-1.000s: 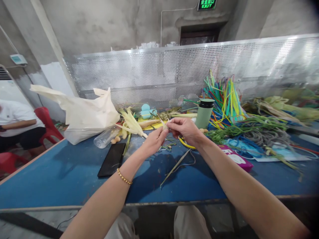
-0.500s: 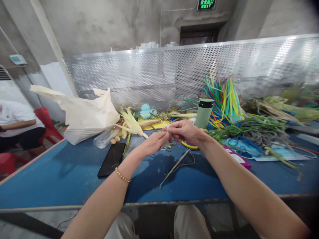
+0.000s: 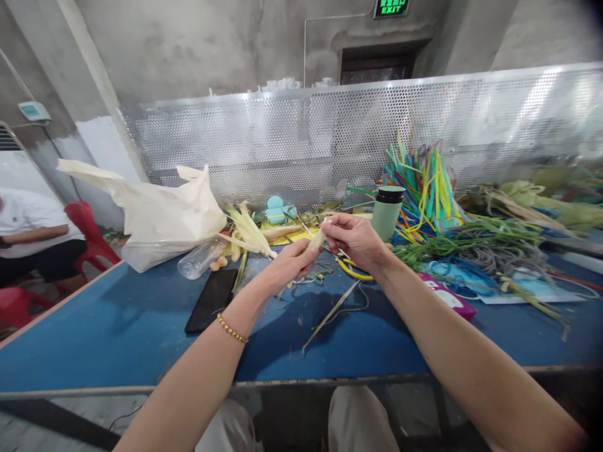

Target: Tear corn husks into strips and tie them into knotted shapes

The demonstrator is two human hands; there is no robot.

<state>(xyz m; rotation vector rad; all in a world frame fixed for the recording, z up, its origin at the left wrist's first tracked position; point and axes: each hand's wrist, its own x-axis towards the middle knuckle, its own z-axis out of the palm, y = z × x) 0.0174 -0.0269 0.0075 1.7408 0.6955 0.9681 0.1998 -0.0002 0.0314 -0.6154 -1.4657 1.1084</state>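
Note:
Above the middle of the blue table, my left hand (image 3: 291, 262) grips a short pale strip of what looks like corn husk (image 3: 317, 241) between thumb and fingers. My right hand (image 3: 353, 240) pinches the strip's upper end, so both hands meet on it. Just below my right hand lies a tool with yellow handles (image 3: 357, 274), partly covered by the fingers. Thin dry stalks (image 3: 332, 317) rest on the table under the hands. Left of them is a larger pale bundle of corn husk (image 3: 252, 235).
A white plastic bag (image 3: 167, 216), a clear bottle (image 3: 194, 260) and a black phone (image 3: 211, 301) are on the left. To the right stand a green cup (image 3: 387, 216) and colourful strips (image 3: 431, 188), with green cords (image 3: 475, 242) and a purple packet (image 3: 450, 298). A seated person (image 3: 35, 232) is far left.
My hands have drawn slightly apart, the right one shifting up and to the right. The pale strip now shows more clearly between them, and more of the yellow-handled tool is uncovered.

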